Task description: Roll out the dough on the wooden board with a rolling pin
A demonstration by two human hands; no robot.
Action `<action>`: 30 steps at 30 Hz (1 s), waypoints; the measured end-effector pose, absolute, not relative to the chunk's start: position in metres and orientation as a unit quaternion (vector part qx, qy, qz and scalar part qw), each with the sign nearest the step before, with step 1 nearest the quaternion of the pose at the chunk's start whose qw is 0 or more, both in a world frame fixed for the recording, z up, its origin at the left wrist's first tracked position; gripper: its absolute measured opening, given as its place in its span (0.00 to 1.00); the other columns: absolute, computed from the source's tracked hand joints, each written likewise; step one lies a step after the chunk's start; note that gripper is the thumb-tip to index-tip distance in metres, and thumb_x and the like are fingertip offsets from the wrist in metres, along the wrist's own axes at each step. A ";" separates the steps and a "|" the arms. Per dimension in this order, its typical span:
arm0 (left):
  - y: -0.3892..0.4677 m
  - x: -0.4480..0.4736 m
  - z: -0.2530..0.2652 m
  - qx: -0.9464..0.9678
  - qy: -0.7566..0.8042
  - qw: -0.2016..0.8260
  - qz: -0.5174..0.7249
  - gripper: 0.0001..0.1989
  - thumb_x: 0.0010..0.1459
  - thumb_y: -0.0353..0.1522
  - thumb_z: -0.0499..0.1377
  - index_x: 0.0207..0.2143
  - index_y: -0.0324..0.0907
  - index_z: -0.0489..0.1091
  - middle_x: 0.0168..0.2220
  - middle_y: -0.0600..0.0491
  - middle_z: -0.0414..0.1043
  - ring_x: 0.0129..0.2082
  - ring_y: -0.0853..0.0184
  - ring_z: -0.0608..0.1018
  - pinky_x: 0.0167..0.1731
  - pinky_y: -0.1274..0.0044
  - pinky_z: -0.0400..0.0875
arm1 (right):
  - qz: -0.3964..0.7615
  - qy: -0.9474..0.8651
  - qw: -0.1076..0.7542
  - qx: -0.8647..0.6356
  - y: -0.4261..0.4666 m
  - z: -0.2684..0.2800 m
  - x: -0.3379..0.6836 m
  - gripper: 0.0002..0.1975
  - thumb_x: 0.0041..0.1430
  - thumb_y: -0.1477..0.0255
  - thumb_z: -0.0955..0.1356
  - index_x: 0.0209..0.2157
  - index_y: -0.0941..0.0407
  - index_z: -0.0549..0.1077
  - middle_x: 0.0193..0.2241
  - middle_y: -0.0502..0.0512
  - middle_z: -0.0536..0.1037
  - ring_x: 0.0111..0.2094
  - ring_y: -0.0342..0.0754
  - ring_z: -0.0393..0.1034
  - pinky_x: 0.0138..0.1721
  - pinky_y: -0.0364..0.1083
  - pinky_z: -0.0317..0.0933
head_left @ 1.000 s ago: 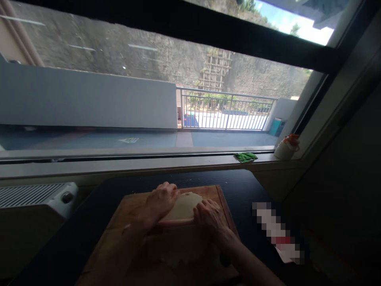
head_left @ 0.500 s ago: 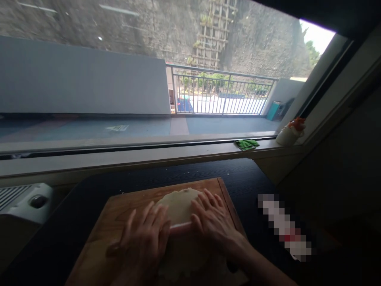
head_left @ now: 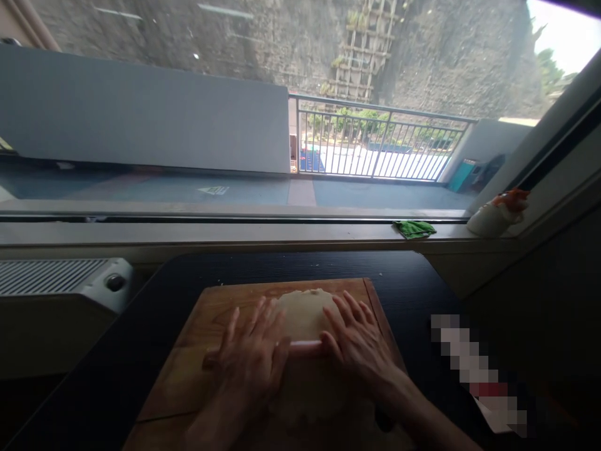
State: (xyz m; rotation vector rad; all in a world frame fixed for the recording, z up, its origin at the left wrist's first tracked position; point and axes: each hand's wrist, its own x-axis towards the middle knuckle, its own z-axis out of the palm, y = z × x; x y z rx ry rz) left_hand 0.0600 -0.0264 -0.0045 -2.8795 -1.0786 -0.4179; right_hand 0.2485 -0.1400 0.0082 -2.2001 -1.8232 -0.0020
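A rolling pin [head_left: 305, 348] lies crosswise over a flat, pale sheet of dough [head_left: 303, 313] on a wooden board [head_left: 197, 338]. My left hand [head_left: 251, 357] rests on the pin's left part, palm down and somewhat blurred, its fingers stretched forward. On the right part of the pin lies my right hand [head_left: 354, 332], flat with fingers spread, the fingertips reaching over the dough's right edge. The pin's left handle shows beside my left hand; its right end is hidden under my right hand. Nearer to me the dough continues in dim light.
The board lies on a dark table [head_left: 286, 263] below a window sill [head_left: 225, 233]. On the sill are a green cloth [head_left: 414, 229] and a white pot-like object with an orange top [head_left: 498, 213]. A white radiator [head_left: 94, 282] stands left. A pixelated item [head_left: 474, 369] lies right.
The view has turned left, so the board, hands and window shift rightward in the picture. Both hands stay flat on the rolling pin, which sits at nearly the same place on the dough.
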 end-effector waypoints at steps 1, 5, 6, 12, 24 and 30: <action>-0.016 0.071 -0.001 -0.917 -0.374 0.023 -0.136 0.25 0.62 0.40 0.43 0.58 0.44 0.61 0.62 0.50 0.54 0.64 0.57 0.51 0.61 0.57 0.37 | 0.004 -0.627 0.142 -0.766 -0.127 0.010 0.256 0.24 0.65 0.57 0.53 0.58 0.50 0.60 0.62 0.54 0.56 0.65 0.53 0.38 0.61 0.56 0.37; 0.032 0.122 0.013 -0.894 -0.435 -0.012 -0.111 0.25 0.63 0.41 0.41 0.57 0.41 0.61 0.62 0.46 0.55 0.64 0.58 0.52 0.60 0.56 0.41 | 0.025 -0.571 0.131 -0.810 -0.061 0.017 0.287 0.24 0.65 0.60 0.55 0.58 0.55 0.61 0.59 0.60 0.60 0.63 0.55 0.42 0.59 0.58 0.42; 0.038 0.127 0.014 -0.891 -0.441 -0.027 -0.099 0.25 0.63 0.41 0.40 0.57 0.41 0.61 0.62 0.46 0.56 0.64 0.58 0.52 0.60 0.56 0.42 | 0.019 -0.559 0.133 -0.818 -0.053 0.018 0.290 0.24 0.65 0.61 0.55 0.58 0.56 0.61 0.59 0.61 0.60 0.63 0.55 0.43 0.58 0.57 0.43; -0.005 0.086 0.005 -0.908 -0.409 -0.044 -0.078 0.25 0.62 0.41 0.42 0.59 0.44 0.59 0.62 0.49 0.56 0.63 0.58 0.53 0.60 0.56 0.40 | -0.020 -0.632 0.157 -0.758 -0.107 0.008 0.253 0.25 0.65 0.59 0.54 0.60 0.55 0.58 0.61 0.57 0.58 0.64 0.54 0.42 0.59 0.55 0.45; 0.038 0.127 0.016 -0.884 -0.452 -0.055 -0.105 0.25 0.64 0.39 0.39 0.56 0.39 0.62 0.59 0.46 0.61 0.62 0.55 0.55 0.58 0.53 0.47 | -0.046 -0.559 0.169 -0.810 -0.047 0.017 0.281 0.24 0.66 0.63 0.54 0.58 0.59 0.61 0.57 0.62 0.62 0.63 0.55 0.44 0.58 0.55 0.46; -0.020 0.078 0.003 -0.917 -0.380 -0.013 -0.123 0.24 0.63 0.40 0.41 0.59 0.45 0.60 0.61 0.50 0.58 0.64 0.56 0.52 0.60 0.56 0.40 | -0.047 -0.632 0.148 -0.760 -0.120 0.005 0.247 0.26 0.64 0.57 0.55 0.60 0.53 0.59 0.62 0.57 0.56 0.64 0.55 0.40 0.60 0.57 0.40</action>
